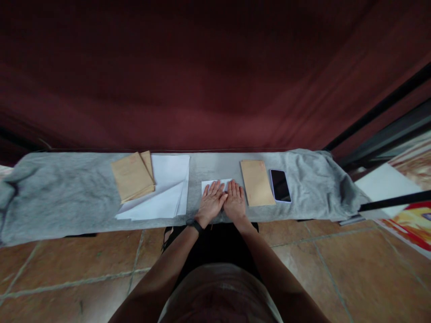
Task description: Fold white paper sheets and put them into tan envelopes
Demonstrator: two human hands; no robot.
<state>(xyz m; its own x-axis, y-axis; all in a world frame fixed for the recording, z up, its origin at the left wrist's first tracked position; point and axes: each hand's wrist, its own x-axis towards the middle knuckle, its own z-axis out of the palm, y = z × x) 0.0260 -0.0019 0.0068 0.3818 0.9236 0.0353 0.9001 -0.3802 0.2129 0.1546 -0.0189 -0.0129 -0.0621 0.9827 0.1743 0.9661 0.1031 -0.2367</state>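
A small white folded paper lies on the grey cloth in front of me, mostly covered by my hands. My left hand presses flat on its left part, fingers stretched out, with a dark band on the wrist. Flat on the right part rests my right hand, its fingers straight and the thumbs of both hands meeting. To the right lie brown envelopes, close to my right fingers. Larger white sheets are spread left of my left hand, their near corner folded over.
More brown envelopes overlap the white sheets at the left. A phone with a dark screen lies at the right. Grey cloth covers the narrow bench, rumpled at both ends. A dark red surface rises behind it; floor tiles show below.
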